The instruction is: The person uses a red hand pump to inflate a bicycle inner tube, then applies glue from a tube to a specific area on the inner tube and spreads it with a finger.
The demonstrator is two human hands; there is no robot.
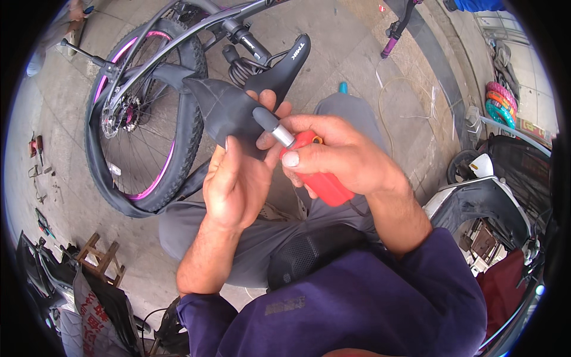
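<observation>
My left hand (233, 187) cradles a black rubber inner tube (223, 110), its thumb on the near side and fingertips showing past the far edge. The tube looks swollen here and runs back to the bicycle wheel (160, 178) at the left. My right hand (339, 149) is closed around a red hand-held power tool (327, 185) with a silver collar and a dark rounded tip (265, 119). That tip lies over the tube beside my left fingers; whether it touches the rubber, I cannot tell.
The grey bicycle frame (172, 47) lies beyond, with a black saddle (291, 62) just past my hands. A small wooden stool (100, 259) stands at lower left. On the right is a white scooter (488, 196), with coloured tyre-like rings (501, 101) behind it. Tools (38, 149) lie on the left floor.
</observation>
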